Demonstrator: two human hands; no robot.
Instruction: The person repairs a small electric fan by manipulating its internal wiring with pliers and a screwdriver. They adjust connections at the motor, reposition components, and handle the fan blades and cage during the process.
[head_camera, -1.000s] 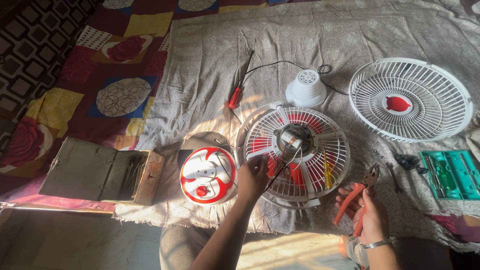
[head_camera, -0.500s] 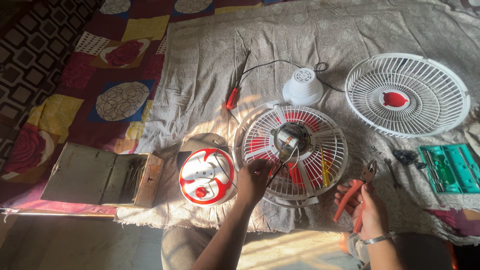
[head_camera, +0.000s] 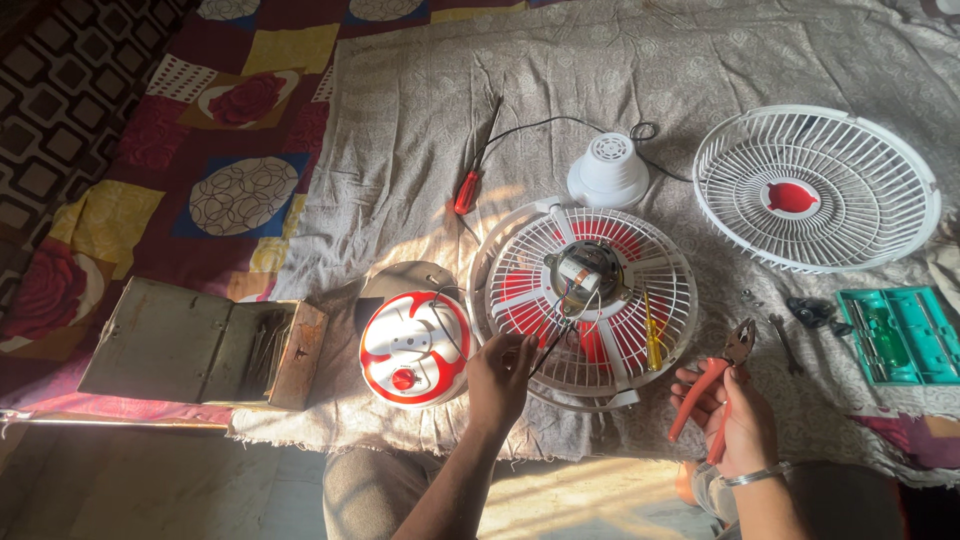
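You're pinching motor wires (head_camera: 548, 345) at the fan grille (head_camera: 583, 290) with left hand (head_camera: 500, 375), right hand (head_camera: 735, 415) gripping pliers (head_camera: 712, 385)—next needs jaws brought to wire.

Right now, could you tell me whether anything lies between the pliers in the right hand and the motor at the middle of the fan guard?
The right hand holds the red-handled pliers beside the fan guard. Between them and the motor lie the guard's white ribs and a yellow-handled screwdriver. The left hand holds wires off to the side.
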